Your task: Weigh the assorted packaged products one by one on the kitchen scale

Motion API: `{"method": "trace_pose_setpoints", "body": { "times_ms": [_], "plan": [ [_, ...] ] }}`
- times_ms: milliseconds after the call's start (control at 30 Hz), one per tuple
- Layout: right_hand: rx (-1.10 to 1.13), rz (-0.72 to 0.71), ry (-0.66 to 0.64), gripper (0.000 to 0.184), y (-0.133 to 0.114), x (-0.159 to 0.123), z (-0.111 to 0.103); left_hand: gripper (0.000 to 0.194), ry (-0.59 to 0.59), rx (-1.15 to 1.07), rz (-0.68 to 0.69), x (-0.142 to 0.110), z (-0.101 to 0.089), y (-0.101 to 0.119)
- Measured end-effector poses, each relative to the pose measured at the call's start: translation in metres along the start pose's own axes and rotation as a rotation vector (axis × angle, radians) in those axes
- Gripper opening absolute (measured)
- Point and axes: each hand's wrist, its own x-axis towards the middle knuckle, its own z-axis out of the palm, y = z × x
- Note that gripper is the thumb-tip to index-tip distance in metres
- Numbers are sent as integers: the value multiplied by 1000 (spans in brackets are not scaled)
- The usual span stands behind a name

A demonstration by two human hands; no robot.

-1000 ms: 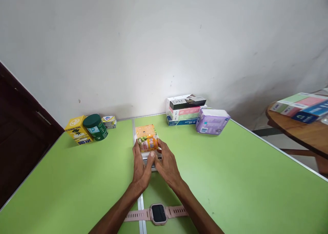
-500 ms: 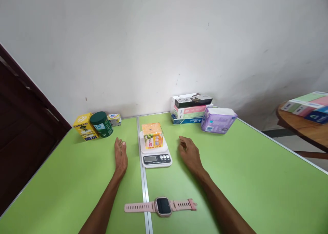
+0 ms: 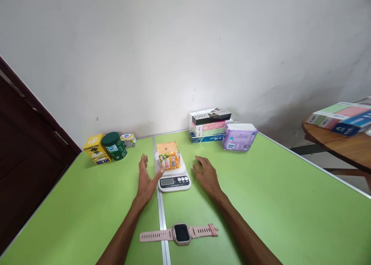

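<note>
An orange wrapped packet [image 3: 169,156] with fruit pictures rests on the platform of a white kitchen scale [image 3: 185,187]. The scale's small display looks dark, with buttons to its right. My left hand [image 3: 147,180] is just left of the scale, fingers apart, its thumb stretched toward the packet's lower corner; whether it touches cannot be told. To the right of the scale, my right hand [image 3: 208,176] hovers with fingers parted and nothing held. Between my forearms a pink-strapped smartwatch [image 3: 181,233] lies flat, its screen dark.
At the back left stand a yellow box [image 3: 97,149], a green canister [image 3: 114,146] and a small yellow-white box [image 3: 128,140]. Stacked boxes [image 3: 210,125] and a purple pack [image 3: 239,137] sit by the wall. A wooden table [image 3: 344,153] at right bears more boxes.
Both hands have let go of the packet, leaving it on the scale. They spread apart to either side, then the left came back inward with its thumb out.
</note>
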Motion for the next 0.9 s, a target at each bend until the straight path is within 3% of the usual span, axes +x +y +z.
{"method": "trace_pose_setpoints", "body": {
  "times_ms": [100, 167, 267, 367, 533, 633, 767, 900],
  "plan": [
    [67, 1, 12, 47, -1, 0, -2, 123, -163, 138, 156, 33, 9, 37],
    [95, -1, 26, 46, -3, 0, -3, 122, -280, 186, 197, 61, 10, 56],
    [164, -43, 14, 46, -13, -2, -1, 101, -453, 263, 209, 90, 7, 73],
    [255, -151, -52, 48, -37, -4, 7, 70, -574, 366, 209, 97, 4, 81],
    [319, -187, -33, 51, -73, -3, 3, 55, -583, 374, 256, 91, 19, 93],
    [318, -157, 55, 50, -67, 7, -20, 54, -590, 344, 319, 93, 53, 105],
    [242, -78, 222, 56, -34, 24, -51, 60, -609, 260, 334, 99, 125, 115],
    [117, 25, 334, 64, 5, 32, -54, 57, -563, 255, 315, 105, 194, 112]
  ]
}}
